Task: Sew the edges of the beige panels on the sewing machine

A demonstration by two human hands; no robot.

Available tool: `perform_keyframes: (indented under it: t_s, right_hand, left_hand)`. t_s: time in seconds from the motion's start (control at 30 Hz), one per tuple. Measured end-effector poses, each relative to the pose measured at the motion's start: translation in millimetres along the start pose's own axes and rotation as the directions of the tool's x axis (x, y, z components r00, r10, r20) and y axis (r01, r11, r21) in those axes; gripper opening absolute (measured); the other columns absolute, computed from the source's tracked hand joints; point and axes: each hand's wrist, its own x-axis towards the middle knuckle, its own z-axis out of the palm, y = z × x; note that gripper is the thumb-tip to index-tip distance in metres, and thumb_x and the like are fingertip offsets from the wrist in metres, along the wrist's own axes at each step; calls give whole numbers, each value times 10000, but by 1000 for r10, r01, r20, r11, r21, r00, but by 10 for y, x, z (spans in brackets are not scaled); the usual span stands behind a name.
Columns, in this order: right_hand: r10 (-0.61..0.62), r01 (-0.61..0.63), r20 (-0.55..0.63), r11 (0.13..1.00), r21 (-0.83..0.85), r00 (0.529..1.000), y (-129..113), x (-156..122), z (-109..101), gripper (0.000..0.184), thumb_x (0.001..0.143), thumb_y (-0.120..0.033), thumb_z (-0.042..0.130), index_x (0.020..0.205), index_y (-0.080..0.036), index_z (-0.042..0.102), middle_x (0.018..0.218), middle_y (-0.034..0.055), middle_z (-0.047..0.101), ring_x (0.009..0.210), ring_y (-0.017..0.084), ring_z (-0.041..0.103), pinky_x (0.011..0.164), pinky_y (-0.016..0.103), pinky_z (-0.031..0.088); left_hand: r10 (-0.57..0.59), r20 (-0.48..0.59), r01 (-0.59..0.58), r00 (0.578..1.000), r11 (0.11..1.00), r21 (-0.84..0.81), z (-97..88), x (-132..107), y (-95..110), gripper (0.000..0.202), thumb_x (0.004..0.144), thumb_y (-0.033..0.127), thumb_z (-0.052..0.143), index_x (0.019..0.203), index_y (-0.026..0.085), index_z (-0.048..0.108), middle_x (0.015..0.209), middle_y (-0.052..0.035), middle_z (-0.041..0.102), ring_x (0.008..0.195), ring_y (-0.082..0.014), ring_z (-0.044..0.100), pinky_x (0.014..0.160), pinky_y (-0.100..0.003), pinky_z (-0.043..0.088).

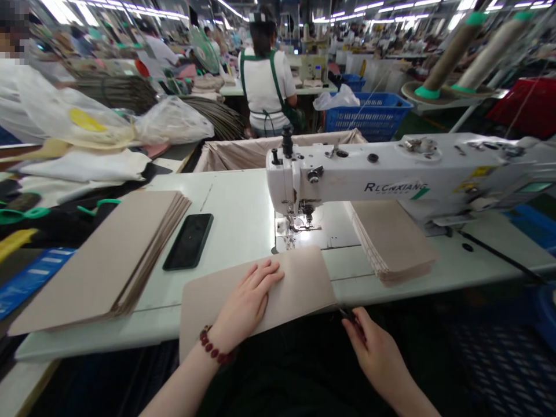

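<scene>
My left grip (pixel 247 301) lies open, palm down and fingers extended, flat on the beige fabric panel (pixel 304 284); it presses the panel and does not clasp it. The panel rests on the near edge of the bench (pixel 243 214), with its near-left portion overhanging the edge toward my lap. Its far edge sits just in front of the presser foot (pixel 299 223) of the white sewing machine (pixel 391 174), not under it. The left grip covers the middle-left of the panel, fingertips pointing toward the machine. A red bead bracelet (pixel 212 347) is on that wrist. My right grip (pixel 373 347) is below the bench edge, off the panel, with its fingertips just beside the panel's near-right corner. A small dark item (pixel 347 315) shows at those fingertips; I cannot tell what it is, nor whether the right grip is closed on it. To the left of the panel, a black phone (pixel 189 240) lies face up on the bench, next to a large stack of beige panels (pixel 108 260). A second, smaller stack of beige panels (pixel 391 240) lies to the right, partly under the machine arm.
</scene>
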Motion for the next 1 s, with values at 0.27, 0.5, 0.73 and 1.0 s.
perform_keyframes:
  t_s: [0.27, 0.5, 0.73, 1.0]
  right_hand:
    - [-125, 116, -44, 979, -166, 991, 76, 64, 136, 138, 976, -309, 379, 930, -233, 485, 716, -7, 599, 628, 177, 622, 560, 270, 394]
    - [-157, 148, -57, 980, -129, 986, 31, 108, 173, 145, 980, -293, 374, 900, -234, 480, 701, -14, 599, 600, 160, 611, 546, 264, 378]
    - [-131, 112, -70, 968, -225, 989, 16, 125, 117, 228, 990, -305, 343, 803, -241, 456, 634, -22, 561, 545, 157, 577, 516, 267, 346]
    - [-163, 140, -115, 973, -183, 980, -95, 277, -98, 348, 949, -369, 462, 1280, -262, 473, 1005, 31, 702, 773, 175, 682, 679, 269, 519]
  left_hand:
    - [-2, -7, 2, 1000, 1000, 30, 14, -20, -1, 502, 904, 66, 322, 1356, 241, 453, 1475, -20, 395, 1408, -191, 288, 1189, -462, 208]
    - [-11, 7, 11, 1000, 1000, 28, 26, -4, -11, 495, 909, 77, 323, 1353, 249, 456, 1483, -11, 383, 1410, -191, 282, 1197, -450, 188]
    - [-93, 9, 93, 996, 995, 25, -27, -45, -62, 440, 978, 234, 343, 1416, 261, 375, 1527, -38, 303, 1425, -228, 244, 1181, -471, 177]
    - [-339, -46, 337, 940, 940, -50, -180, -123, -223, 731, 779, 538, 657, 1377, 207, 398, 1209, -120, 501, 1148, -312, 508, 990, -485, 417]
